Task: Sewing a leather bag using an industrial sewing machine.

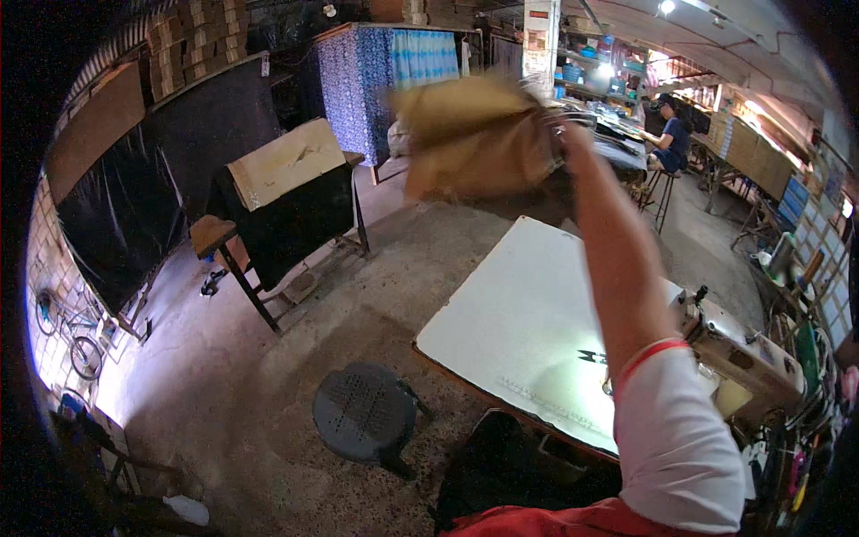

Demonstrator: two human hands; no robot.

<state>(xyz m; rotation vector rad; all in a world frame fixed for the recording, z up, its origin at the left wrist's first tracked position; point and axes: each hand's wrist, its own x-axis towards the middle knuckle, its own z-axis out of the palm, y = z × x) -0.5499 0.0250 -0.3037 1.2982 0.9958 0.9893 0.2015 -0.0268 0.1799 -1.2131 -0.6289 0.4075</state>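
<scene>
My right arm stretches up and forward over the white tabletop (501, 313), in a white sleeve with red trim. At its end my right hand (564, 134) is closed on a brown, floppy sheet-like piece (474, 152). The piece hangs in the air to the left of the hand, beyond the table's far edge. Motion smears both it and the fingers, so its material and exact kind cannot be made out. My left hand is out of view. A sewing machine (752, 358) stands at the table's right side, partly behind my arm.
A grey plastic stool (362, 407) stands left of the table. Farther left, a trestle (286, 233) carries dark sheeting and a tan board. Patterned curtains (358, 85) hang at the back. A person (671, 134) sits at a work table in the right background.
</scene>
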